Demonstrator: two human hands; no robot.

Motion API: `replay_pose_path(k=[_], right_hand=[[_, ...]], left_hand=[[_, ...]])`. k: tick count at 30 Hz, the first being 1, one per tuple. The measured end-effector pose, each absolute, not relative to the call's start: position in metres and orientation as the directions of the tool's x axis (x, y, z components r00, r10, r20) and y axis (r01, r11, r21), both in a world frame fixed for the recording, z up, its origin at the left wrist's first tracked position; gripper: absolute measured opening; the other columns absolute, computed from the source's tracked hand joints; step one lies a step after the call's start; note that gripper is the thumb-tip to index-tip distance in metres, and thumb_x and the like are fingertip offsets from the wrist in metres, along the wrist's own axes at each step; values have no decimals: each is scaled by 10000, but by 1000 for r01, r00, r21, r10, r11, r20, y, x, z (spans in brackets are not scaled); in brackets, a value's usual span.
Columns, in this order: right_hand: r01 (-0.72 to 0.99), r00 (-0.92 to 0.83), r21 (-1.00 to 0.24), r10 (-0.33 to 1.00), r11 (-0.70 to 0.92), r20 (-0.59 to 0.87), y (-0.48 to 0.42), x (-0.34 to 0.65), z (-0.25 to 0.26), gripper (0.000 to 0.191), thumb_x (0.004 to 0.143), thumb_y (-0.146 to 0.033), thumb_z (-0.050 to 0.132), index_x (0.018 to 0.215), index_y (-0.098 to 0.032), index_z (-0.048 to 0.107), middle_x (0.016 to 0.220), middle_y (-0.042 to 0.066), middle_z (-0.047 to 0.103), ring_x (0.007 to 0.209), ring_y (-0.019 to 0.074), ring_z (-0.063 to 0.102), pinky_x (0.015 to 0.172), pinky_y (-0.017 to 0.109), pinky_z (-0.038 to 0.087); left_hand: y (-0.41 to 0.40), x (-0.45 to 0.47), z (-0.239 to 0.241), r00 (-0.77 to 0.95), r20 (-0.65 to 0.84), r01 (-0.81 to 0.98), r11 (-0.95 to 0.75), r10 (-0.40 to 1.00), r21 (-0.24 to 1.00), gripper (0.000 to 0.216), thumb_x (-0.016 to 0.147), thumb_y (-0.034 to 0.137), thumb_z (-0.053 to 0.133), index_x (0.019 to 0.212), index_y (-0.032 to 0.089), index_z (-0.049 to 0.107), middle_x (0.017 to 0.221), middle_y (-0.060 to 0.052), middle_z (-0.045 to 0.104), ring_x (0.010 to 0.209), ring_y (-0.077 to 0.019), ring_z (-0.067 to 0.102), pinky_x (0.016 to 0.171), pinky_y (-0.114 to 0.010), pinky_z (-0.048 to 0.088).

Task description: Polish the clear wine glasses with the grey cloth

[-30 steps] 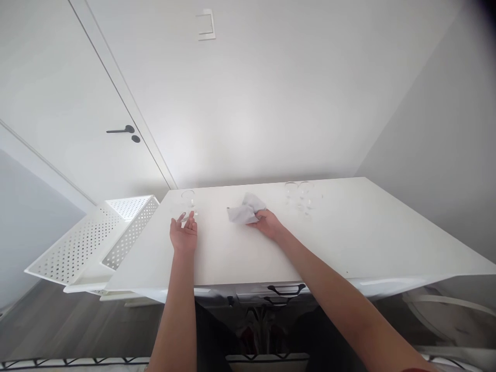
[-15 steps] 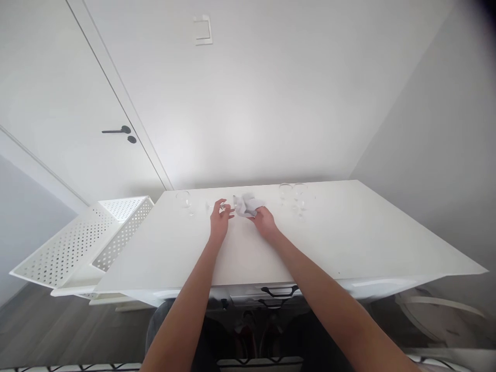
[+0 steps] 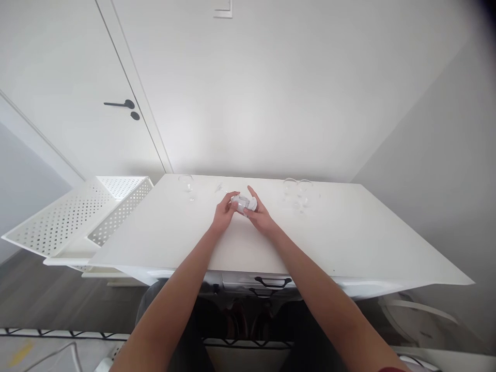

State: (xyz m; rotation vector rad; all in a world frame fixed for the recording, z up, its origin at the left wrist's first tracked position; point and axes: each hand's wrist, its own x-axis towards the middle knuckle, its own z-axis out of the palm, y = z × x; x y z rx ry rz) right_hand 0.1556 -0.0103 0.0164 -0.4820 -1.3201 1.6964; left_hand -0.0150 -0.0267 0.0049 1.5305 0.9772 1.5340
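Over the white tabletop, a clear stemmed glass (image 3: pixel 240 202) lies tilted on its side between my hands, its foot pointing up and left. My left hand (image 3: pixel 223 212) has its fingers closed around the glass's bowl. A crumpled white cloth (image 3: pixel 251 203) sits at the rim end, and my right hand (image 3: pixel 262 214) grips it with the thumb pressed in and a finger raised. Whether the cloth reaches inside the bowl, I cannot tell. One clear stemmed glass (image 3: pixel 187 185) stands to the left; a pair of similar glasses (image 3: pixel 302 192) stands to the right.
The white cabinet top (image 3: pixel 368 243) backs onto a plain wall. Below its front edge are drawers with a black handle (image 3: pixel 273 282). A white perforated shelf unit (image 3: pixel 65 217) stands at the left, near a door with a dark lever handle (image 3: pixel 120 104).
My left hand has shifted from the glass's stem to its bowl. My right hand has turned more upright with the cloth at the rim. The camera view has tipped down slightly.
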Motion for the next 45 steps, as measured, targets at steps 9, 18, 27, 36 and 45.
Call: replay_pose_path(k=[9, 18, 27, 36, 45], right_hand=[[-190, -336, -966, 913, 174, 231, -9, 156, 11, 565, 877, -537, 702, 1402, -358, 593, 1231, 5, 673, 1151, 228, 609, 1115, 400, 455], [-576, -306, -799, 952, -170, 19, 2, 157, 7, 606, 811, -332, 764, 1385, -304, 573, 1096, 22, 688, 1031, 243, 660, 974, 480, 547], [-177, -304, -951, 905, 253, 298, -7, 156, 6, 462, 887, -476, 687, 1327, -336, 665, 1036, 17, 679, 972, 219, 598, 894, 339, 517], [-568, -286, -810, 958, -147, 28, 12, 157, -1, 518, 839, -384, 730, 1337, -383, 589, 1089, -8, 629, 1008, 194, 638, 882, 398, 572], [-261, -299, -948, 918, 183, 259, -2, 155, 4, 491, 865, -364, 706, 1351, -348, 639, 1016, 2, 665, 928, 199, 590, 908, 353, 528]], left_hand=[[-21, -13, 3, -248, 309, 54, -306, 918, 951, 378, 876, 568, 696, 1028, 222, 700, 891, -33, 640, 687, -141, 572, 686, -296, 508], [-14, -14, -5, 47, 504, -19, -504, 863, 864, 434, 899, 479, 713, 1249, 235, 633, 1372, -124, 613, 1149, -225, 638, 950, -355, 546], [-16, -18, -2, -199, 313, 164, -284, 929, 945, 397, 890, 603, 662, 988, 218, 650, 841, -12, 636, 611, -123, 601, 623, -282, 513], [-8, -18, -10, 54, 483, 54, -486, 874, 872, 509, 969, 493, 604, 1435, 296, 542, 1499, -103, 510, 1258, -240, 579, 1045, -384, 497], [-8, -22, -9, -206, 345, 188, -309, 916, 932, 406, 924, 602, 617, 1013, 215, 699, 901, -51, 680, 791, -179, 626, 787, -335, 535]])
